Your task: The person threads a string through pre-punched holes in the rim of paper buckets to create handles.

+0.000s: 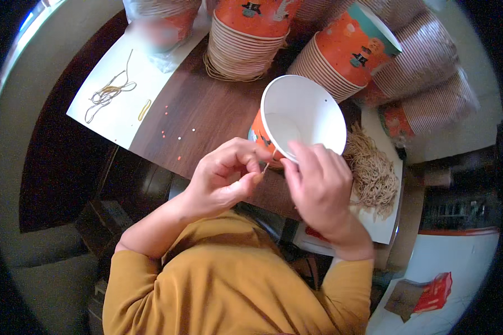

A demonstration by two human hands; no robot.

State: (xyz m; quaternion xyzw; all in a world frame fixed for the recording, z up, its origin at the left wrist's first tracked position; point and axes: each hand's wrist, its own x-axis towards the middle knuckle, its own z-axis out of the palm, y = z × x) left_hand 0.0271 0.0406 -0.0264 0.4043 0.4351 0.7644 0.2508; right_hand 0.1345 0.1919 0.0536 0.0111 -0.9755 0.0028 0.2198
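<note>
A paper bucket [317, 111], white inside and orange with printed figures outside, leans with its mouth tilted toward me. A thin beige cord [266, 166] runs from its near side, just under the rim. My left hand [223, 170] pinches this cord between thumb and fingertips, left of the bucket. Closed over the bucket's near rim is my right hand [322, 184], its fingers at the inside and its thumb near the outer wall. Whether the right fingertips also hold an end of the cord is hidden.
Nested orange buckets [246, 47] stand behind, beside another tilted stack [346, 56] and plastic-wrapped stacks [425, 61]. A heap of beige cords [371, 173] lies at right. On white paper at left are tangled cords [112, 95] and a yellow loop [144, 110]. Small dots [179, 138] dot the brown tabletop.
</note>
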